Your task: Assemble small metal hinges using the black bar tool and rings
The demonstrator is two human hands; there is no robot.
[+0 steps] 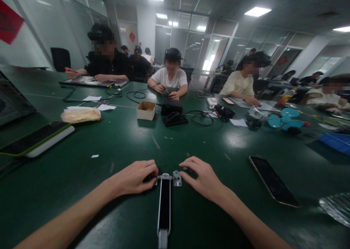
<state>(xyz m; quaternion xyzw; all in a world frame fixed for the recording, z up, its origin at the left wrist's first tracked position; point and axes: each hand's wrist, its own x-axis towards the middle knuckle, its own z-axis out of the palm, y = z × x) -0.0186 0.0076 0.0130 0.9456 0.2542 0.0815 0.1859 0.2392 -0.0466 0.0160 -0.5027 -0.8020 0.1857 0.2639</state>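
Nearest the camera lay a long, thin metal bar [164,205] with a black strip down its middle, flat on the green desk [82,190] and pointing away from the person. It looked hard and stiff, and would likely not bend. Its smooth sides looked slippery, so the best place to take hold seemed to be across its two long edges, near the middle. It did not look heavy or easy to break.

At the far end of the bar sat a small silver bracket [177,178], touching the bar's tip. It looked tiny and light, a thing for a fingertip pinch, and it could slide on the shiny desk.

The left hand [136,176] rested just left of the bar's far end, fingers curled together around something small and dark. What that was could not be told. The right hand [201,176] lay just right of the bracket, fingers bent down on the desk and a little apart, holding nothing that could be seen. A tiny screw or ring [188,154] lay just past it.

To the right was a dark phone [273,181], face up. Far left lay a tablet with a green edge [35,139]. Farther off stood a small cardboard box [146,110] and a black device with cables [172,112]. Other people sat around the far side, busy with their own hands.
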